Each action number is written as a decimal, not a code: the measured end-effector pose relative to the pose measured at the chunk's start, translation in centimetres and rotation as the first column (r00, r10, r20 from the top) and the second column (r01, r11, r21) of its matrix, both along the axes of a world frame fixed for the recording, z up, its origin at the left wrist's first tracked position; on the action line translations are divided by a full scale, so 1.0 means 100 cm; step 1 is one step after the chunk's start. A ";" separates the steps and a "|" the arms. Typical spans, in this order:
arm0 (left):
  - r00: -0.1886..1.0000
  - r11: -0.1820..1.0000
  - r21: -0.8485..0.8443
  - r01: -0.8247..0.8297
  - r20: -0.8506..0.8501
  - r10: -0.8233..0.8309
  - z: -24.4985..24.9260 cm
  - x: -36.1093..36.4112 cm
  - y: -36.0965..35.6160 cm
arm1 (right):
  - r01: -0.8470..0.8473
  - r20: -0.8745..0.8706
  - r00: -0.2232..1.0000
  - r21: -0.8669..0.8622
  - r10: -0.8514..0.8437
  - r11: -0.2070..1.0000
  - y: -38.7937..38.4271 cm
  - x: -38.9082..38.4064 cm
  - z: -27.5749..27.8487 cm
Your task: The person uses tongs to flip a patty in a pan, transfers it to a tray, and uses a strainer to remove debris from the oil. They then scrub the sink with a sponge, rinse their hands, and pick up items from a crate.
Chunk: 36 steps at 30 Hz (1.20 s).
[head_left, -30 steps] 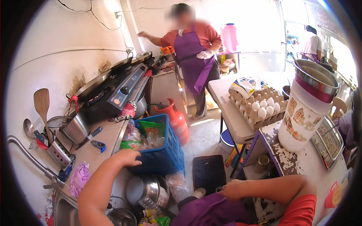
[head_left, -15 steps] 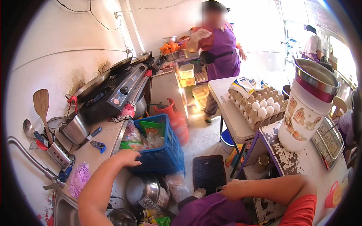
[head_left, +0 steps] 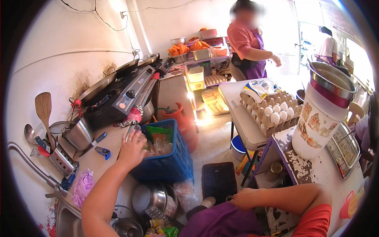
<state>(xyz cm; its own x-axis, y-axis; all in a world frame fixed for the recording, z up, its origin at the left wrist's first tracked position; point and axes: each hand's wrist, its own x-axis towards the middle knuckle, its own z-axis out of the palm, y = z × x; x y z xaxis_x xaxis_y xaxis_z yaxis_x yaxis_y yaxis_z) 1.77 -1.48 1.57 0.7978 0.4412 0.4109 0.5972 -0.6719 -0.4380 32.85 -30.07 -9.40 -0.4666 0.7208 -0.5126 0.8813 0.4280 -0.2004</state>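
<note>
My left hand (head_left: 134, 150) reaches over the counter's edge at the near left side of the blue plastic crate (head_left: 162, 168). Its fingers are slightly bent and apart, with nothing visible in them. Inside the crate lie clear and green plastic bags (head_left: 162, 134), partly hidden by the hand. Close to my lap, my right hand (head_left: 244, 198) is closed beside the purple apron (head_left: 223, 221); whatever its curled fingers may hold is hidden.
A gas stove (head_left: 126, 94), knife (head_left: 94, 143) and utensil holder (head_left: 64, 160) stand left. Metal pots (head_left: 152, 199) sit below. A red gas cylinder (head_left: 187, 130) stands behind the crate. Egg trays (head_left: 272, 112) and a tall container (head_left: 318, 122) are right. A co-worker (head_left: 248, 43) stands behind the table.
My left hand has risen and moved forward along the crate's left side, its fingers spreading. The co-worker has stepped right and turned toward the table. My right hand stays put.
</note>
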 end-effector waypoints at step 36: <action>0.908 0.905 -0.103 -0.412 -0.132 0.398 0.005 -0.002 -0.002 | -0.003 -0.023 1.000 0.005 0.003 1.000 0.001 0.001 -0.005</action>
<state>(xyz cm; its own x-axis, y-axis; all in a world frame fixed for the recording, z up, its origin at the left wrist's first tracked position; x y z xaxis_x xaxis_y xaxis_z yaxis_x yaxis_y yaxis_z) 1.59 -1.66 2.06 0.5744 0.7779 0.2547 0.7848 -0.4349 -0.4416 32.94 -30.01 -9.92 -0.4800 0.7219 -0.4984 0.8754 0.4313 -0.2184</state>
